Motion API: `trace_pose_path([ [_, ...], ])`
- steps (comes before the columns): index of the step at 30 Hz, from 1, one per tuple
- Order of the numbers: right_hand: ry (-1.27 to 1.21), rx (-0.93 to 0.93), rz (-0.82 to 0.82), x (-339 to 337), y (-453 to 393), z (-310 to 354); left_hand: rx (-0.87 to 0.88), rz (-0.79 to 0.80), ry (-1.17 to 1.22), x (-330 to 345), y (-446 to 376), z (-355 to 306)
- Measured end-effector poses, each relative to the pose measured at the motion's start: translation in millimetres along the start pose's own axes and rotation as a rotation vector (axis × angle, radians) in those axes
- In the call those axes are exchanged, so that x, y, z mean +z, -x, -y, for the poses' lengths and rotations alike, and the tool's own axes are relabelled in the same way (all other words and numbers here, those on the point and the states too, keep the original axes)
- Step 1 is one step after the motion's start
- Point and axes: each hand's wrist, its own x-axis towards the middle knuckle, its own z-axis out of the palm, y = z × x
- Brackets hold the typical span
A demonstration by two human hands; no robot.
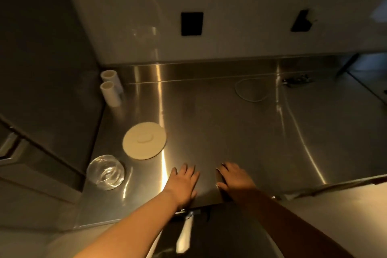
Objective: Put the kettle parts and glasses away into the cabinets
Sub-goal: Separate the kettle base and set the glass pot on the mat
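Head view: steel desk (pixel 230 132) seen from above, both arms reaching in from the bottom edge. Left hand (pixel 183 182) lies palm down, flat on the desk near its front edge, fingers (pixel 186 168) straight and slightly spread, holding nothing. Right hand (pixel 235 180) is just beside it, apart from it, also low over the desk at the front edge; its fingers look bent, with something dark under or in front of them. Cannot tell if it grips anything, too dark and blurred.

Task things: clear glass (pixel 105 172) stands upright at the front left of the desk, next to the dark cabinet side, well left of the left hand. Round cream kettle lid (pixel 145 141) lies flat just behind the glass, between it and the desk's centre, touching neither hand.

Two white tubes (pixel 111 88) stand together in the back left corner against the wall. Thin white ring (pixel 251 90) lies flat at the back right of centre, near the backsplash. Two dark rectangular wall plates (pixel 192 23) on the wall above. Below the desk edge, between the arms, a white handle-like thing (pixel 185 234), blurred.
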Motion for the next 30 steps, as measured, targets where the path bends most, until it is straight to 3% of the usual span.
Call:
trace_pose_path([
  [6, -0.095, 0.002, -0.033, 21.3, 42.0, -111.8, -0.046, -0.071, 0.001, -21.0, -52.3, -91.7],
  [9, -0.145, 0.019, -0.116, 27.3, 57.8, -177.7, -0.092, -0.045, 0.039, -32.1, -78.8, -140.7],
  [11, -0.139, 0.027, -0.086, 22.1, 69.0, -217.6, -0.086, -0.039, 0.081, -38.9, -99.3, -171.1],
  [17, -0.132, 0.14, 0.009, 1.6, 98.1, -314.2, 0.077, -0.043, 0.071, -66.2, -166.0, -259.1],
  [24, -0.114, 0.255, -0.029, -16.7, 111.3, -422.6, 0.197, -0.031, 0.003, -102.0, -270.7, -350.8],
  [30, -0.129, 0.344, -0.014, -27.9, 115.1, -538.0, 0.346, -0.111, -0.042, -145.5, -374.5, -434.0],
])
